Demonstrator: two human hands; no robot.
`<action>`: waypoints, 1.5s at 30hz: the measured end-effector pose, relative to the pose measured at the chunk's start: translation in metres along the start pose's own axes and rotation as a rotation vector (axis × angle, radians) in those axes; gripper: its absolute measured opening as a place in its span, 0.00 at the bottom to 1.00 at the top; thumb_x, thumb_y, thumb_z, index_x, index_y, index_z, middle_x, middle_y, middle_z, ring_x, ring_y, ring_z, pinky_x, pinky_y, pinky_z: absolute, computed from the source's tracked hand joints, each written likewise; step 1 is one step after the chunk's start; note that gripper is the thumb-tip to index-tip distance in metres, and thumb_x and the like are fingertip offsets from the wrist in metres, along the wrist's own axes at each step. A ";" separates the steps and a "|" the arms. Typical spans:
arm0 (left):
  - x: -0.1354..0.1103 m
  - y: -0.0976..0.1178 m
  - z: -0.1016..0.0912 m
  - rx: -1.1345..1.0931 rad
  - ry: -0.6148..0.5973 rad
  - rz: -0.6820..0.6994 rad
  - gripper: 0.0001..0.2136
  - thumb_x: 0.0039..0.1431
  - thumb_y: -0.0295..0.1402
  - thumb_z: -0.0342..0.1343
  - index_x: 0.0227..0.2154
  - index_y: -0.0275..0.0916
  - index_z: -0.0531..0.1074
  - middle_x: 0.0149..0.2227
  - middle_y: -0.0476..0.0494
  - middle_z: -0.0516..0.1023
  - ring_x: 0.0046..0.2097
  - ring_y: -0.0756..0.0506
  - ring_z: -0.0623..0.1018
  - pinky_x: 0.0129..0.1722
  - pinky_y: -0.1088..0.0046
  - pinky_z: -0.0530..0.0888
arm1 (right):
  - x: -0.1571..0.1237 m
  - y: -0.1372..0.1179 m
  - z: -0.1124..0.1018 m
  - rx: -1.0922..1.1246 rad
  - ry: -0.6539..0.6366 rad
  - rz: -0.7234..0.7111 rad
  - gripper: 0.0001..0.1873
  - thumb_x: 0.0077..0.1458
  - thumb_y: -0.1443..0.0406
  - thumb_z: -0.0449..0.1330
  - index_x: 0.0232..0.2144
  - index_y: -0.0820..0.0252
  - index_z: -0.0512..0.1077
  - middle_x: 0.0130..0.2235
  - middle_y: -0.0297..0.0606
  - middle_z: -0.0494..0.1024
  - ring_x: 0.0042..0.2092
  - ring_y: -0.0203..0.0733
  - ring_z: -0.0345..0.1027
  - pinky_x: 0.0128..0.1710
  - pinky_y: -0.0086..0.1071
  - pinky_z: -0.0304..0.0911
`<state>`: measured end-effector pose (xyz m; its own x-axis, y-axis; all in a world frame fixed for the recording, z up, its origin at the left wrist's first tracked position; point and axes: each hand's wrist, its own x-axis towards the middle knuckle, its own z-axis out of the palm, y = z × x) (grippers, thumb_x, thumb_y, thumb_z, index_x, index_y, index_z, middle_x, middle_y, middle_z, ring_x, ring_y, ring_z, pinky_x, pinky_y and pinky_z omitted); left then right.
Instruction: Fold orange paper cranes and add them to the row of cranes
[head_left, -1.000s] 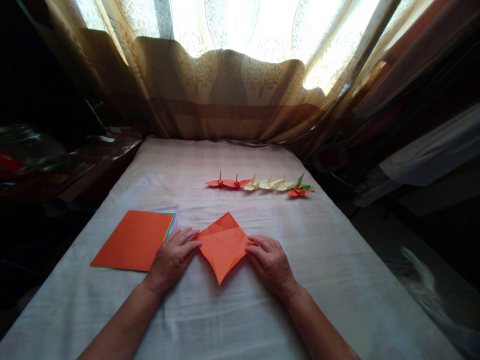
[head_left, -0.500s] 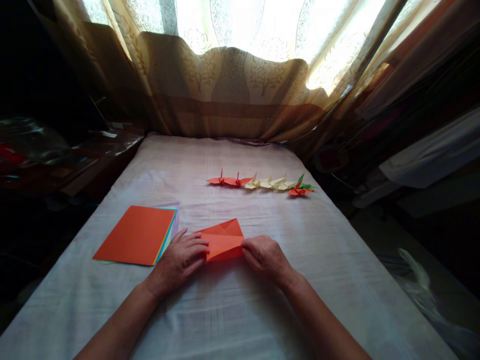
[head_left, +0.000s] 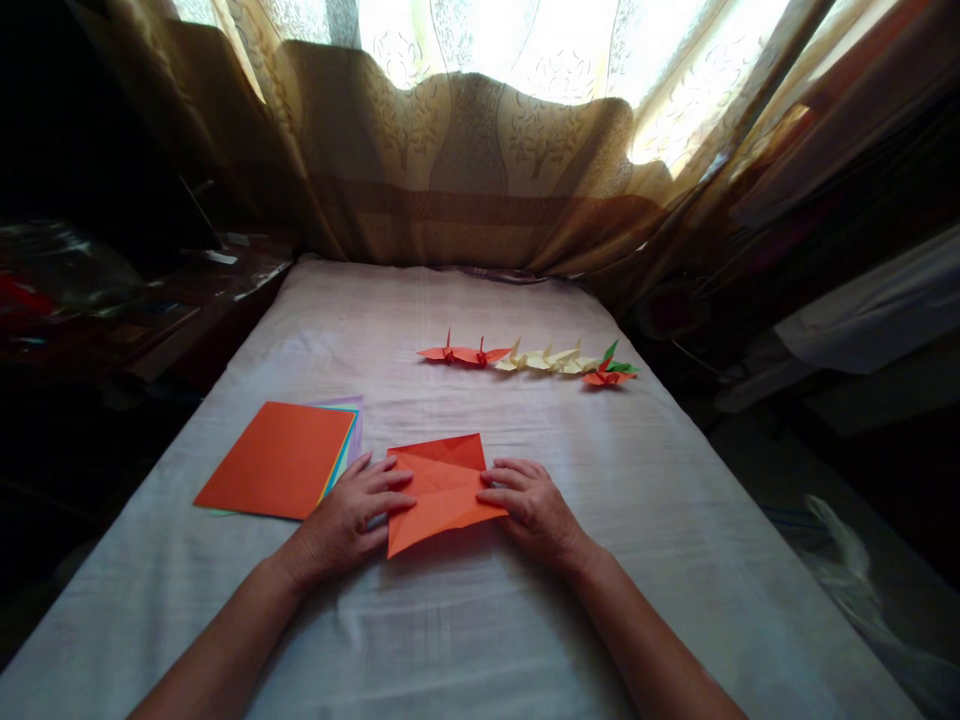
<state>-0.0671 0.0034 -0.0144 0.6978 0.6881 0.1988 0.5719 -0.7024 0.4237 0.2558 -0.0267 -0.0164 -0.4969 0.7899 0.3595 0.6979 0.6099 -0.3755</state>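
A creased orange sheet of origami paper (head_left: 442, 490) lies between my hands on the bed sheet, its far edge folded over and its near edge looking slightly raised. Along its left side rests my left hand (head_left: 358, 510), open, fingers stretched out over the paper. At the right side is my right hand (head_left: 536, 510), with fingers apart and tips on the paper; its thumb is mostly hidden. Just left of my left hand sits a stack of coloured paper (head_left: 277, 460), with orange on top and blue, yellow and lilac edges showing.
Several folded paper cranes stand in a row farther back: red cranes (head_left: 465, 355), cream cranes (head_left: 547, 360), and an orange crane (head_left: 609, 376) beside a green one (head_left: 621, 366). Patterned curtains (head_left: 465, 150) hang beyond the bed (head_left: 360, 310). A cluttered dark surface (head_left: 217, 290) is at left.
The paper has opened out toward me, showing more of its near part. My right hand has gone from a pinch at the paper's edge to fingers spread on it.
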 end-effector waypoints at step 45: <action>0.036 0.022 0.011 0.363 0.265 -0.426 0.33 0.63 0.39 0.52 0.66 0.31 0.48 0.33 0.40 0.75 0.37 0.39 0.75 0.41 0.61 0.72 | 0.038 -0.021 0.037 -0.020 0.397 0.544 0.20 0.56 0.62 0.59 0.51 0.58 0.66 0.27 0.32 0.76 0.33 0.44 0.70 0.51 0.46 0.52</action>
<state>-0.0246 0.0102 -0.0079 0.2714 0.9109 0.3107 0.9196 -0.3407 0.1956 0.2029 -0.0070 -0.0259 0.1532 0.8982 0.4119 0.8064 0.1273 -0.5775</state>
